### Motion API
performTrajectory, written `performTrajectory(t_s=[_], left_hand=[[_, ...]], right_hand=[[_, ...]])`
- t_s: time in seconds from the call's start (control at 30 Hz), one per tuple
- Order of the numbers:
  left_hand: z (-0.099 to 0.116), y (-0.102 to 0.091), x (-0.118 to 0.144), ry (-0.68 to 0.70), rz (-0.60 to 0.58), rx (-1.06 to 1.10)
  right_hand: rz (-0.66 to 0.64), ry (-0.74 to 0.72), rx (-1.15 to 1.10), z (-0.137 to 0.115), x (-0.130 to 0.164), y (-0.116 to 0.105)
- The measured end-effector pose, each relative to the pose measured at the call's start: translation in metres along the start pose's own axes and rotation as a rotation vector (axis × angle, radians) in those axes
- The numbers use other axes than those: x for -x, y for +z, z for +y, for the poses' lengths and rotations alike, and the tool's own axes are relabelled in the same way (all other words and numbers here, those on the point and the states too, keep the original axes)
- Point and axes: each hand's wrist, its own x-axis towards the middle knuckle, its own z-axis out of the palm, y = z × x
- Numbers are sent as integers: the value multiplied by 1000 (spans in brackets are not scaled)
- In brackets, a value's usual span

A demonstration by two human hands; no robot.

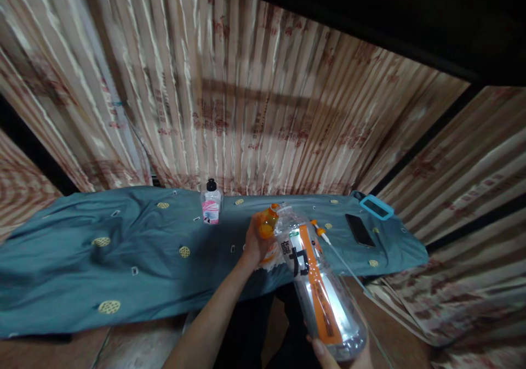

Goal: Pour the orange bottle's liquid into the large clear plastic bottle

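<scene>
My right hand (329,355) grips the base of a large clear plastic bottle (318,284) with an orange label, held tilted with its neck pointing away from me. My left hand (255,243) is closed around the orange cap (268,222) at the bottle's neck. Both are held above the near edge of a table covered with a teal cloth (123,259). A thin tube with orange fittings (322,233) lies just right of the bottle's neck.
A small clear bottle with a black cap and pink label (211,203) stands at the table's back edge. A dark phone (359,230) and a light-blue framed device (376,206) lie at the right end. Striped curtains (246,100) hang behind.
</scene>
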Motion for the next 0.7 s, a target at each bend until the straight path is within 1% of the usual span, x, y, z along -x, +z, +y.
performTrajectory(t_s=[0.27, 0.43, 0.57, 0.7], left_hand=[[5, -3, -1, 43, -16, -9], [5, -5, -2, 45, 6, -54], [8, -4, -2, 76, 15, -18], [14, -4, -1, 64, 17, 3]], right_hand=[[18, -38, 20, -12, -2, 2], [12, -38, -3, -5, -4, 1], [12, -38, -34, 0, -5, 4], [14, -33, -81, 1, -4, 7]])
